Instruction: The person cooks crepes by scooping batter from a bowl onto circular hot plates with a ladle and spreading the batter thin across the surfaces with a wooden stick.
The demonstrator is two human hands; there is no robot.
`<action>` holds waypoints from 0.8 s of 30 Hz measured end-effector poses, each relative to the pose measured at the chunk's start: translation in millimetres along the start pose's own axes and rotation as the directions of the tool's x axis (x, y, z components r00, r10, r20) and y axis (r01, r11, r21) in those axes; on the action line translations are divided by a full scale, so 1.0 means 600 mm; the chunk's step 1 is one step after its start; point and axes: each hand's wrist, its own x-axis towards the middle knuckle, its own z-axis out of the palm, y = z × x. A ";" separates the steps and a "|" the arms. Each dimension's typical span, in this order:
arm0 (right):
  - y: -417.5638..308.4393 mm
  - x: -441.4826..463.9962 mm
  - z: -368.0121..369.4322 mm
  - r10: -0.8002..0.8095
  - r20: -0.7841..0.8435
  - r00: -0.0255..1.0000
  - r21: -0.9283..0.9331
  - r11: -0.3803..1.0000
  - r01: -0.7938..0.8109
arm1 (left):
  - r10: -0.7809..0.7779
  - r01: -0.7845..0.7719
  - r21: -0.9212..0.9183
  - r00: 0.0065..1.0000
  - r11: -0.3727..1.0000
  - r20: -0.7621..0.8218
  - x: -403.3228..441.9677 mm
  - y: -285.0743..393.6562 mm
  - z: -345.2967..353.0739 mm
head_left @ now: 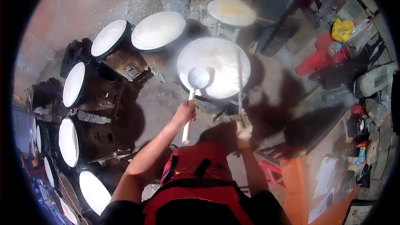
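In the head view my left hand [183, 113] is closed around the pale handle of a ladle [199, 77]. The ladle's round bowl is over the left part of a large round white surface [214, 58] on a pot-like stand; I cannot tell whether it touches. My right hand [245, 130] is wrapped around a long thin stick [240, 73]. That stick points away from me, across the right side of the same white surface, and its far end is blurred.
More white-topped round stands curve around the left, among them one at the back [158, 30] and one at left [68, 141]. A yellowish round top [231, 11] stands behind. Red items [318, 56] lie at right, near an orange panel [295, 181].
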 end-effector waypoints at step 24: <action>-0.066 -0.038 0.009 -0.094 0.269 0.958 -0.542 0.808 0.231 | -0.247 0.334 -0.581 0.942 0.742 0.226 -0.110 0.114 -0.054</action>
